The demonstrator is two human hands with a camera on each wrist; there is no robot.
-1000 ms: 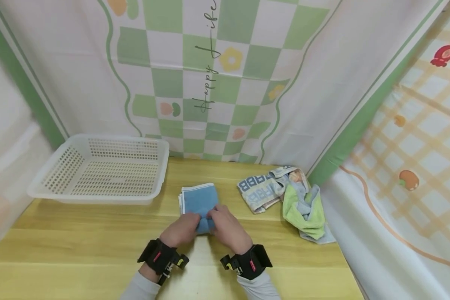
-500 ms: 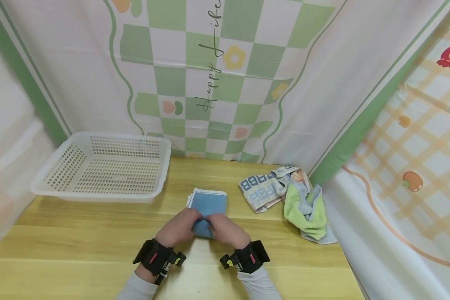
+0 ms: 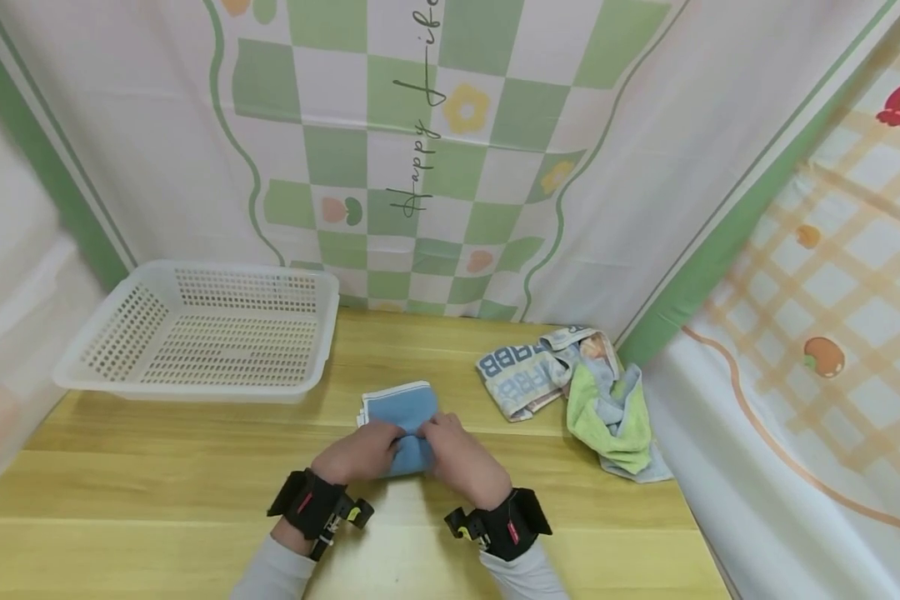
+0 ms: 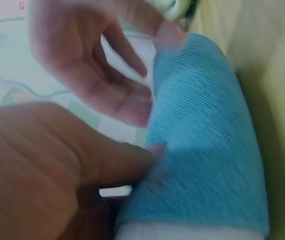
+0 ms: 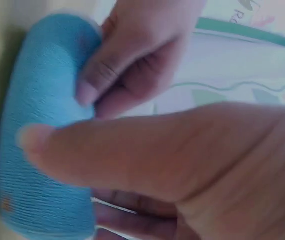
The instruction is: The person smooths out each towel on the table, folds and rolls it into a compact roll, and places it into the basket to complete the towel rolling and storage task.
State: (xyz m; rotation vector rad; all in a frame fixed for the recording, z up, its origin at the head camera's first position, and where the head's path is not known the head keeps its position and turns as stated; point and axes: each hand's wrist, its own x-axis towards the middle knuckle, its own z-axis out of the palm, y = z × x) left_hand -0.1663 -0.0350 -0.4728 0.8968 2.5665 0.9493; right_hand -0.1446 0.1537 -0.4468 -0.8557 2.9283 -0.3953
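A folded blue towel [image 3: 399, 407] with a white border lies on the wooden table in front of the person. From its left side the left hand [image 3: 360, 452] pinches the near part, which bulges up in a thick roll. The right hand [image 3: 463, 460] grips the same roll from the right, a short gap from the other hand. In the left wrist view the left thumb presses into the blue towel [image 4: 202, 125]. The right wrist view has the right thumb across the blue towel [image 5: 42, 95], with fingers behind it. Most fingertips are hidden in the head view.
A white perforated plastic basket [image 3: 311, 342] stands at the back left of the table [image 3: 157, 475]. Crumpled at the right are a patterned towel with lettering [image 3: 521, 379] and a green and grey towel [image 3: 611, 425]. A checked curtain [image 3: 420, 167] hangs behind the table.
The towel shifts slightly right, then back left, and its far edge has come nearer the person. Both hands keep hold of its near part throughout.
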